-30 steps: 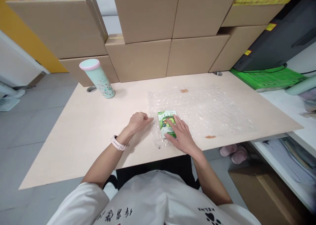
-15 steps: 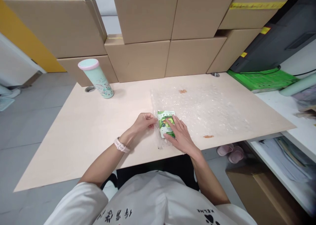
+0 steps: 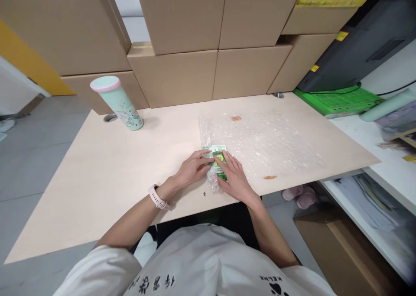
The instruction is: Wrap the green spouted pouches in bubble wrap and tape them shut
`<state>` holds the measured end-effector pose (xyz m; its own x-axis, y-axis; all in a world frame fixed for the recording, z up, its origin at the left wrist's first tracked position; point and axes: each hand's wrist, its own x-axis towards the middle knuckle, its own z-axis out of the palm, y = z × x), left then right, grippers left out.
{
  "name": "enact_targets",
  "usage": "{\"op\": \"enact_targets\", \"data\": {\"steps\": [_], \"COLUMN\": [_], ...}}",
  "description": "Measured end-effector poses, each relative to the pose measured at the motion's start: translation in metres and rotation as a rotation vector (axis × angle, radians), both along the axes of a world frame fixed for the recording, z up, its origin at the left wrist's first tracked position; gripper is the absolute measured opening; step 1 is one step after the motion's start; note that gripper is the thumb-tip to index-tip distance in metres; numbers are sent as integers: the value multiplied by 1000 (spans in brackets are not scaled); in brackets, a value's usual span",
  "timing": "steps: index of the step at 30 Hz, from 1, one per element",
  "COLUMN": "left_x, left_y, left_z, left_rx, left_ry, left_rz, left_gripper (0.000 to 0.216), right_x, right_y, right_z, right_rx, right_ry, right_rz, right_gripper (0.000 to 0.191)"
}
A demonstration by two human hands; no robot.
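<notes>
A flat green-and-white packet lay at frame centre on clear, crinkled bubble wrap over the smooth, pale tabletop, the right hand resting on it with fingers spread, the left hand bent-fingered at the wrap's folded edge, its grip not determinable.

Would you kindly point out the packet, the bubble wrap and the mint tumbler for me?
Packet [image 3: 220, 157], head view: its printed front.
Bubble wrap [image 3: 266, 140], head view: the sheet's flat spread.
Mint tumbler [image 3: 119, 104], head view: middle of its body.
</notes>
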<state>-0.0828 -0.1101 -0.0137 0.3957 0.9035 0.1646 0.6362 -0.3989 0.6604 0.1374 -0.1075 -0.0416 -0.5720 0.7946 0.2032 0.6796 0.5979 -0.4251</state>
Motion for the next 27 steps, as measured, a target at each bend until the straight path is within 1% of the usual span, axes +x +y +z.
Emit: {"op": "enact_targets", "data": {"steps": [2,4,5,6,8,10,12,14,17,21,23,25,27], "left_x": [-1,-2,-2,-3,-3,-3,-2,-2,-6,-14,-16,-16,-14], "left_y": [1,2,2,3,3,3,3,4,5,11,14,16,17], "left_z": [-1,-3,-4,-4,-5,-6,-5,-5,-7,-14,-17,-18,-17], "left_rx": [15,22,27,32,42,46,46,50,50,94,129,148,175], "left_ry": [58,84,87,86,83,86,91,88,53,32,40,61,80], "left_rz": [14,33,39,42,36,31,34,39,41,67,68,61,58], "left_gripper": [33,30,29,28,27,27,27,27,30,52,58,58,53], "right_x": [-1,-5,-9,-12,-20,-25,-27,-26,-25,-30,-34,-35,-34], "right_y": [-6,-17,-24,-32,-45,-53,-55,-55,-55,-57,-56,-54,-50], "right_z": [5,10,12,13,13,10,4,0,-3,1,2,1,0], "right_rx": [81,224,299,357,410,429,429,425,451,490,488,493,479], "right_ry": [111,253,307,330,274,177,117,110,123,60,11,11,90], "right_rz": [-37,-58,-41,8,118,134,70,-2,-57,-108,-127,-148,-167], "right_gripper": [53,39,32,26,20,22,23,20,19,23,25,26,26]}}
